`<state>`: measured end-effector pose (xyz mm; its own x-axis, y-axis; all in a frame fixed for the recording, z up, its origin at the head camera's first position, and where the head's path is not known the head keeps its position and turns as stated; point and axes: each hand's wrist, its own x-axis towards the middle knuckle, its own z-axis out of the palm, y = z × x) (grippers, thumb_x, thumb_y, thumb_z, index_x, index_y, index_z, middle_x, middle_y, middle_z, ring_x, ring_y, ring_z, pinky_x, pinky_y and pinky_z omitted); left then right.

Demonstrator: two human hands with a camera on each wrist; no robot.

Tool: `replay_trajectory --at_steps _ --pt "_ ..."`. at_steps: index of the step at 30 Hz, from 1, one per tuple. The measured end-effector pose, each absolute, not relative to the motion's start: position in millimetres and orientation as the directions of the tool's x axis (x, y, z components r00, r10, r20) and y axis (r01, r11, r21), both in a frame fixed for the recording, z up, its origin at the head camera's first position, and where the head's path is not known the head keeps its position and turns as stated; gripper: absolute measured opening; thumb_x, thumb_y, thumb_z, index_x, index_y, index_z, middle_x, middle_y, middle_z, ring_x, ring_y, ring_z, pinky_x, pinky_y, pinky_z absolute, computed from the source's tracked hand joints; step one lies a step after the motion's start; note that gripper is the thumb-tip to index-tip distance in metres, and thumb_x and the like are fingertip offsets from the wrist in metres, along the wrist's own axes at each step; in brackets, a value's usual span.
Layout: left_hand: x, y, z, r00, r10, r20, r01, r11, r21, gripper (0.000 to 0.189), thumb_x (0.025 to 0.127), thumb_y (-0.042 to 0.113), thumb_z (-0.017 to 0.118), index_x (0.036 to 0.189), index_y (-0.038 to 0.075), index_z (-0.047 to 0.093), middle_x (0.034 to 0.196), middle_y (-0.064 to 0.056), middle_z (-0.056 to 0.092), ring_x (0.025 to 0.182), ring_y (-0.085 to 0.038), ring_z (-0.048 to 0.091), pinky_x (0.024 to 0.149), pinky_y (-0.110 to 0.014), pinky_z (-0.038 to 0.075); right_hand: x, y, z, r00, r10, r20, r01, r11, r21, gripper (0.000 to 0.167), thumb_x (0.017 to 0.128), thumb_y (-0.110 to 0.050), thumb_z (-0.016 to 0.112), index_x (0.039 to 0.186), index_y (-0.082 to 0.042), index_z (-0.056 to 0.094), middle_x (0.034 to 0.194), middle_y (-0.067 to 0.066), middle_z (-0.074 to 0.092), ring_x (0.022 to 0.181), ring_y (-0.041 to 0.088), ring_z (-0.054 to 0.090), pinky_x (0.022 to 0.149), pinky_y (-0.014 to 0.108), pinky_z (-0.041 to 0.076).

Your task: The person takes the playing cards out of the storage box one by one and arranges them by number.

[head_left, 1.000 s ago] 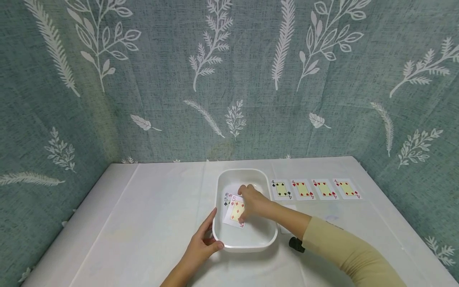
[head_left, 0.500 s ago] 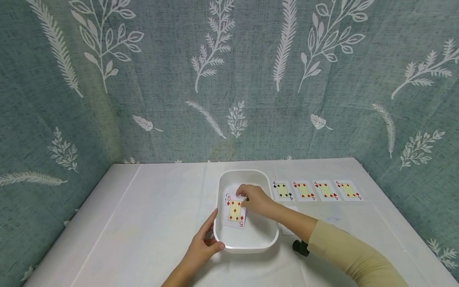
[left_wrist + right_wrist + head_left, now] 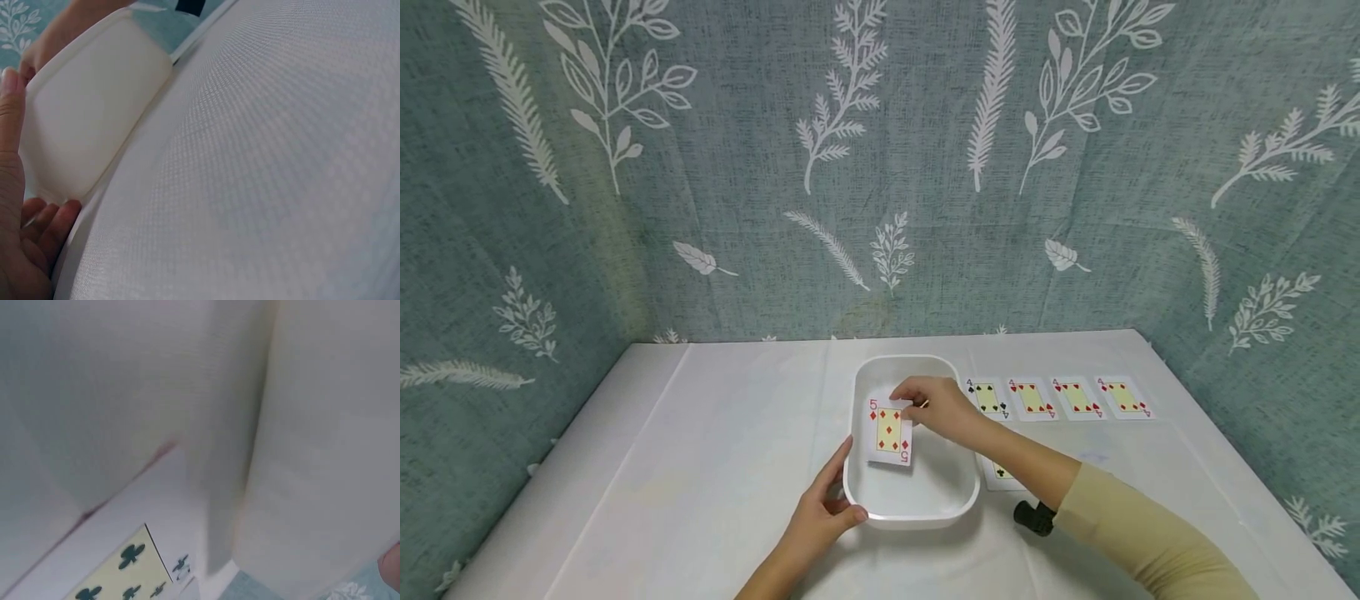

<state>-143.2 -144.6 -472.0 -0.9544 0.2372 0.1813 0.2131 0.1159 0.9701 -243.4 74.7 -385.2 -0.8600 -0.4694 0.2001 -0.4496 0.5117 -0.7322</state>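
Note:
My left hand [image 3: 823, 508] holds the near left corner of a white plastic tub [image 3: 912, 523], thumb at the front and fingers along the left side. The left wrist view has that thumb [image 3: 9, 119] upright beside the tub wall [image 3: 94, 100], with curled fingertips at its base. Over the tub, my right hand [image 3: 943, 410] pinches the upper right edge of a five of diamonds playing card [image 3: 889, 429], face up and squared over the tub's left half. Other cards beneath it are hidden. Below my right forearm lies a clubs card [image 3: 1000, 475], partly covered; its club marks [image 3: 130, 556] show in the right wrist view.
Right of the tub, several face-up fours lie in a row, from the four of spades [image 3: 987, 398] to the four of diamonds [image 3: 1126, 397]. A small black object [image 3: 1034, 517] sits by the right sleeve [image 3: 1150, 529]. Patterned fabric [image 3: 880, 167] walls the white table [image 3: 662, 467].
My right hand has straightened the tilted five of diamonds over the cards beneath, then moved it slightly up. More of the clubs card shows. My left hand has stayed at the tub.

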Motion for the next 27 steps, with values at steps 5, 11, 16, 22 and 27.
replay_trajectory --at_steps 5,11,16,22,27 --pt "-143 -146 -472 -0.945 0.248 0.213 0.245 0.108 0.963 0.087 0.078 0.033 0.074 0.15 0.014 0.028 0.127 -0.027 0.051 0.099 -0.024 0.061 0.078 -0.022 0.055 -243 82 -382 -0.881 -0.445 0.16 -0.379 0.461 -0.802 0.019 0.084 -0.001 0.068 0.102 -0.007 0.07 0.099 0.008 0.068 0.08 0.014 0.066 0.066 0.024 0.056" --pt "-143 -146 -471 -0.949 0.237 0.21 0.239 0.1 0.966 0.088 0.076 0.032 0.075 0.149 0.014 0.029 0.127 -0.027 0.051 0.097 -0.024 0.061 0.076 -0.022 0.055 -243 95 -378 -0.889 -0.427 0.165 -0.359 0.429 -0.829 0.02 0.085 -0.004 0.068 0.104 -0.006 0.069 0.098 0.01 0.068 0.077 0.015 0.066 0.071 0.037 0.057" --pt "-143 -144 -470 -0.952 0.235 0.196 0.226 0.107 0.968 0.088 0.076 0.032 0.075 0.149 0.016 0.029 0.128 -0.026 0.051 0.099 -0.024 0.06 0.076 -0.021 0.055 -241 108 -371 -0.905 -0.392 0.166 -0.333 0.41 -0.849 0.021 0.085 -0.005 0.068 0.106 -0.004 0.068 0.092 0.011 0.071 0.076 0.017 0.066 0.074 0.046 0.056" --pt "-142 -145 -471 -0.953 0.232 0.195 0.224 0.106 0.969 0.088 0.076 0.032 0.075 0.149 0.015 0.029 0.127 -0.026 0.051 0.1 -0.026 0.06 0.077 -0.021 0.055 -238 124 -364 -0.923 -0.355 0.147 -0.291 0.399 -0.869 0.024 0.086 -0.004 0.067 0.11 -0.001 0.067 0.093 0.012 0.07 0.077 0.018 0.065 0.076 0.044 0.056" --pt "-142 -145 -472 -0.954 0.231 0.191 0.221 0.11 0.969 0.089 0.076 0.033 0.074 0.15 0.015 0.028 0.127 -0.026 0.051 0.1 -0.026 0.06 0.078 -0.022 0.055 -234 135 -356 -0.933 -0.333 0.14 -0.276 0.409 -0.87 0.024 0.086 -0.005 0.067 0.11 -0.003 0.067 0.095 0.011 0.07 0.078 0.017 0.065 0.073 0.039 0.057"
